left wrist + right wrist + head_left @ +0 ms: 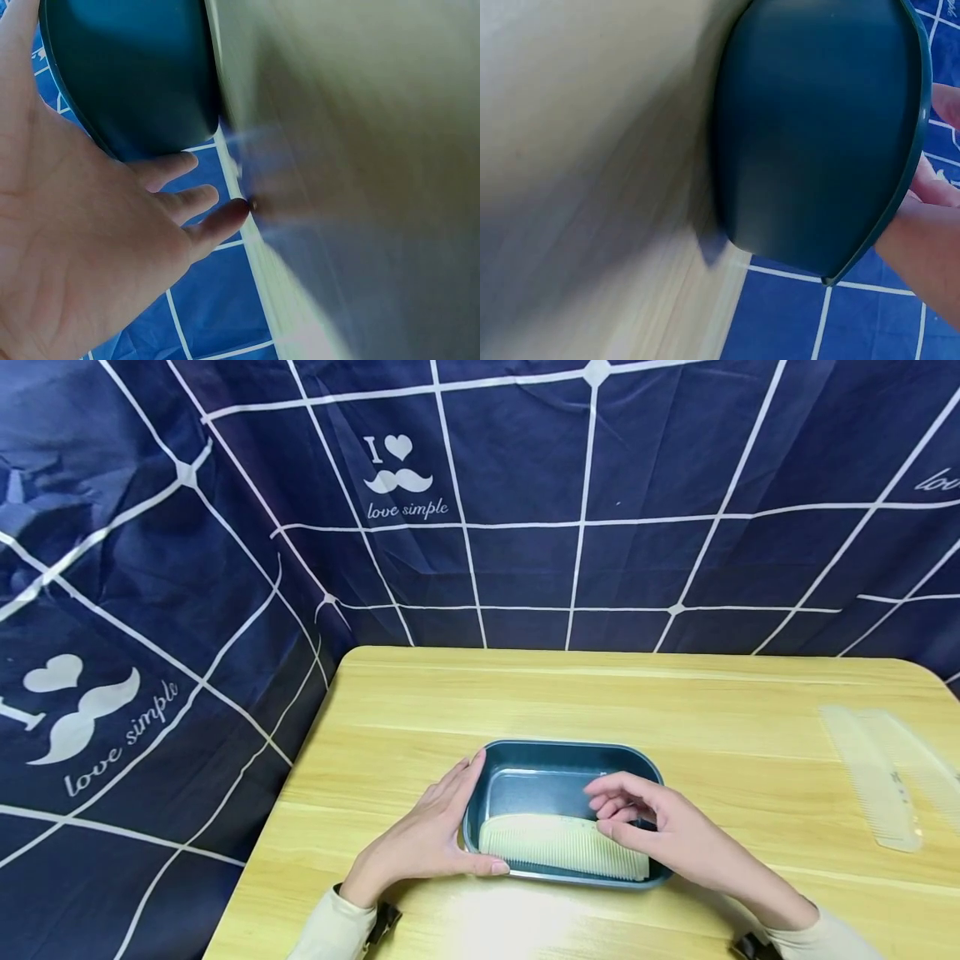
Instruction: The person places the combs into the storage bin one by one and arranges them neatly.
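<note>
A dark teal rectangular box (551,783) stands on the table in the head view. In its front half a pale yellow-green comb (558,845) lies lengthwise, teeth toward the front. My left hand (429,839) rests against the box's left end, fingers stretched along the outer wall and thumb at the front rim. The left wrist view shows those straight fingers beside the box wall (139,82). Over the right part of the box hovers my right hand (660,827), fingers loosely bent, nothing between them. In the right wrist view the box's outer wall (817,142) covers part of that hand.
Two more pale combs, a nearer comb (873,777) and a farther-right comb (926,764), lie side by side at the right of the wooden table (675,702). A dark blue curtain (525,560) with white lines hangs behind and along the left.
</note>
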The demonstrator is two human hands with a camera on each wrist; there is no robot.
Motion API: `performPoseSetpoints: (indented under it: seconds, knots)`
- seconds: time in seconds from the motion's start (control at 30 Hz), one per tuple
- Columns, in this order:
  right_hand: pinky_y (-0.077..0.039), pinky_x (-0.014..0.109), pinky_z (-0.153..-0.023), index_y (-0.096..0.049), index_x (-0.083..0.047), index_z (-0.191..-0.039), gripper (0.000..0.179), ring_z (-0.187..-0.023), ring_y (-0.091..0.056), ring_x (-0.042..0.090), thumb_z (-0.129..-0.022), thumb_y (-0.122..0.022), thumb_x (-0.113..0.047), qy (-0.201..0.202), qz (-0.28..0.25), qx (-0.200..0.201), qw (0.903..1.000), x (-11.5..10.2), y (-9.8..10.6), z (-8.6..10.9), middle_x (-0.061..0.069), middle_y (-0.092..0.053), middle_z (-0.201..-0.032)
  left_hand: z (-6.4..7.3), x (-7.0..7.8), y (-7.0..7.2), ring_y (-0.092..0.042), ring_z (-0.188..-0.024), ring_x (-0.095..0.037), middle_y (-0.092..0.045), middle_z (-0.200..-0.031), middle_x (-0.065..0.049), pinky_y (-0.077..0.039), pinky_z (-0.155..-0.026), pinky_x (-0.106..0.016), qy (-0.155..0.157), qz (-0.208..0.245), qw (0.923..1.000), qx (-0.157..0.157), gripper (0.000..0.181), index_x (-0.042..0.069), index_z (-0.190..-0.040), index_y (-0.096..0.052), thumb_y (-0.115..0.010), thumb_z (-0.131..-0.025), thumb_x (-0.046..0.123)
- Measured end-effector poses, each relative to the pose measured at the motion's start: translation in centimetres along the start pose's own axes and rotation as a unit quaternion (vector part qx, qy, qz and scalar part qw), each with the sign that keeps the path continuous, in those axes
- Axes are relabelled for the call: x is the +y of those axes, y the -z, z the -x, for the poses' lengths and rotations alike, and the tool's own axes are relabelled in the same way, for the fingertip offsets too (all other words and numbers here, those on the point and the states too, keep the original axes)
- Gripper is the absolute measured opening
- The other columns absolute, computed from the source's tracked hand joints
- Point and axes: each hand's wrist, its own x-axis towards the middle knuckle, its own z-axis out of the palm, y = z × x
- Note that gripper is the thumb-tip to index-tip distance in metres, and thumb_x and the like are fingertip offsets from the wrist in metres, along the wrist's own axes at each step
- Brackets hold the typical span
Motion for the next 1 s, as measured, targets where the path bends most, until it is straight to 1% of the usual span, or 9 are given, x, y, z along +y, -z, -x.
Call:
performPoseSetpoints:
  seconds: [0.1, 0.17, 0.3, 0.43, 0.53, 0.7, 0.9, 1.0]
  knots:
    - [-0.056, 0.025, -0.089, -0.068, -0.009, -0.136, 0.030, -0.103, -0.068, 0.020, -0.107, -0.070, -0.004, 0.002, -0.015, 0.003, 0.9999, 0.1, 0.2, 0.2, 0.021, -0.069, -0.120, 0.0, 0.0, 0.0, -0.006, -0.167, -0.024, -0.001, -0.182, 0.008, -0.016, -0.127, -0.065, 0.001, 0.000, 1.0000, 0.000, 0.137, 0.035, -0.175, 0.011, -0.080, -0.083, 0.080]
    - [-0.057, 0.025, -0.088, -0.068, -0.008, -0.136, 0.030, -0.103, -0.069, 0.021, -0.107, -0.069, -0.002, 0.002, -0.026, 0.007, 0.9996, 0.1, 0.4, 0.2, 0.024, -0.068, -0.120, 0.0, 0.0, 0.0, -0.006, -0.167, -0.024, 0.001, -0.182, 0.011, -0.016, -0.127, -0.065, 0.002, 0.000, 1.0000, -0.002, 0.137, 0.035, -0.175, 0.011, -0.080, -0.083, 0.080]
    - [-0.059, 0.025, -0.085, -0.067, -0.002, -0.136, 0.029, -0.102, -0.070, 0.019, -0.107, -0.067, 0.001, 0.001, -0.043, 0.022, 0.9988, 0.2, 0.7, 0.4, 0.027, -0.068, -0.119, 0.0, 0.0, 0.1, -0.006, -0.167, -0.024, 0.001, -0.182, 0.011, -0.016, -0.127, -0.066, 0.002, 0.000, 1.0000, -0.002, 0.137, 0.034, -0.175, 0.011, -0.080, -0.083, 0.080]
    - [-0.059, 0.024, -0.086, -0.065, 0.003, -0.135, 0.028, -0.101, -0.071, 0.019, -0.106, -0.066, 0.005, 0.001, -0.049, 0.051, 0.9975, 0.4, 1.0, 0.7, 0.026, -0.070, -0.116, 0.0, 0.1, 0.1, -0.006, -0.167, -0.024, 0.001, -0.182, 0.011, -0.016, -0.126, -0.067, 0.003, 0.000, 1.0000, -0.002, 0.137, 0.034, -0.175, 0.010, -0.080, -0.083, 0.080]
    - [-0.059, 0.024, -0.088, -0.066, 0.003, -0.134, 0.028, -0.100, -0.073, 0.020, -0.106, -0.066, 0.006, -0.003, -0.044, 0.082, 0.9957, 0.5, 1.2, 1.0, 0.024, -0.072, -0.115, 0.1, 0.1, 0.1, -0.006, -0.167, -0.024, 0.001, -0.182, 0.010, -0.016, -0.126, -0.068, 0.005, 0.001, 1.0000, -0.003, 0.137, 0.034, -0.175, 0.011, -0.079, -0.083, 0.080]
    - [-0.058, 0.022, -0.085, -0.066, 0.005, -0.134, 0.029, -0.098, -0.074, 0.019, -0.105, -0.068, 0.005, -0.017, -0.017, 0.127, 0.9916, 0.7, 2.0, 1.5, 0.019, -0.074, -0.116, 0.1, 0.2, 0.1, -0.006, -0.167, -0.022, 0.000, -0.182, 0.011, -0.015, -0.126, -0.068, 0.010, -0.002, 0.9999, -0.004, 0.137, 0.035, -0.175, 0.011, -0.078, -0.083, 0.081]
    - [-0.056, 0.019, -0.086, -0.065, 0.007, -0.135, 0.032, -0.100, -0.071, 0.013, -0.104, -0.068, 0.007, -0.019, 0.013, 0.143, 0.9894, 1.1, 3.2, 2.2, 0.012, -0.074, -0.120, 0.1, 0.2, 0.1, -0.006, -0.167, -0.021, -0.001, -0.182, 0.010, -0.016, -0.126, -0.068, 0.011, -0.003, 0.9999, -0.004, 0.137, 0.036, -0.175, 0.011, -0.079, -0.082, 0.082]
    - [-0.057, 0.020, -0.086, -0.065, 0.006, -0.136, 0.033, -0.100, -0.071, 0.013, -0.103, -0.068, 0.008, -0.020, 0.016, 0.149, 0.9885, 1.4, 3.5, 2.5, 0.011, -0.074, -0.120, 0.1, 0.2, 0.1, -0.006, -0.167, -0.022, -0.001, -0.182, 0.010, -0.016, -0.126, -0.068, 0.012, -0.002, 0.9999, -0.004, 0.137, 0.036, -0.175, 0.010, -0.079, -0.082, 0.082]
